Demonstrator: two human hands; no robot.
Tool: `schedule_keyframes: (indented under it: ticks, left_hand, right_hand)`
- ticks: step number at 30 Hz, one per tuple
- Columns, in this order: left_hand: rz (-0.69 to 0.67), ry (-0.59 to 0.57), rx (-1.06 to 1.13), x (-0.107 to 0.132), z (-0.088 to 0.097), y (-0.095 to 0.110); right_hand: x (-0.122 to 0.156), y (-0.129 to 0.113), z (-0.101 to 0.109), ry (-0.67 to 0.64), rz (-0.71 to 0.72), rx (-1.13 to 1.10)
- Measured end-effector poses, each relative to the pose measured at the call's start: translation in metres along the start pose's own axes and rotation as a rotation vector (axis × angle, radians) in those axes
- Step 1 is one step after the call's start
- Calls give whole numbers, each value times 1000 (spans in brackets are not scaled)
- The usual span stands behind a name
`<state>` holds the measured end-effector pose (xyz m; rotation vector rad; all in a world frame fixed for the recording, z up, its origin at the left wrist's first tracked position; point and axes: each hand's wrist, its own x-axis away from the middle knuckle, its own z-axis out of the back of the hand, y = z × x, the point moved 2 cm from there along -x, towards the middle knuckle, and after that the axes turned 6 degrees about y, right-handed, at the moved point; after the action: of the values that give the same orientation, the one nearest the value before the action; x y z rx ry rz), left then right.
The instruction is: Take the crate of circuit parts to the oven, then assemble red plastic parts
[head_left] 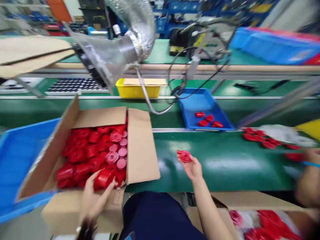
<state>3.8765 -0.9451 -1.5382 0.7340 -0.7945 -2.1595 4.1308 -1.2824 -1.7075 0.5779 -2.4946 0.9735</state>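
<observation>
My left hand [96,191] is at the near edge of an open cardboard box [142,146], its fingers closed round a red cup-shaped plastic part [104,178]. Many red parts [87,151] of similar look fill the box, with pink round faces showing along its right side. Over the green work surface [160,160], my right hand [193,168] grips a small red flower-shaped plastic part [184,156] between thumb and fingers.
A blue tray [192,96] with several red pieces lies ahead. Red parts [260,137] lie at right near a co-worker's blurred hand [312,158]. A clear fume hood [107,53] and hanging cables [175,93] reach over the bench. Another box [222,216] sits low right.
</observation>
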Motion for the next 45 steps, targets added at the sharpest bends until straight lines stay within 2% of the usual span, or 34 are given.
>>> schedule_keyframes:
  ticks: [2, 4, 6, 9, 11, 14, 17, 20, 23, 25, 28, 32, 36, 39, 45]
  left_hand:
    - [175, 46, 361, 2, -4, 13]
    - [308, 3, 696, -1, -7, 21]
    - [376, -34, 901, -3, -4, 25]
    - [370, -56, 974, 2, 7, 25]
    - [337, -48, 946, 7, 13, 21]
    - [267, -90, 932, 14, 13, 23]
    - [214, -194, 983, 16, -2, 44]
    - [207, -401, 1024, 21, -38, 82]
    - [242, -729, 1055, 35, -86, 121]
    - [281, -931, 1034, 48, -114, 142]
    - [264, -1099, 892, 63, -141, 161]
    - [59, -1143, 642, 68, -151, 173]
    - [-151, -1142, 476, 66, -153, 182]
    - [-211, -1115, 448, 65, -154, 186]
    - [-243, -1060, 461, 62, -155, 185]
  right_hand:
    - [-4, 4, 28, 142, -58, 25]
    - [-13, 8, 57, 341, -101, 23]
    - [-19, 13, 78, 436, -140, 25]
    - [-22, 19, 96, 506, -190, 54]
    - [-22, 23, 99, 516, -198, 84]
    - [-19, 23, 84, 479, -173, 111]
    - [1, 13, 46, 381, -142, 55]
    - [35, -3, -5, 151, -180, -53]
    - [64, -19, -47, -154, -149, -88]
    - [82, -28, -60, -288, -93, -90]
    - [106, -37, -62, -382, 18, -63]
    - [124, -42, -53, -361, 199, 30]
    - [131, -50, -49, -290, 533, 183]
    - [138, -57, -50, -317, 708, 317]
    - [146, -71, -56, -411, 955, 687]
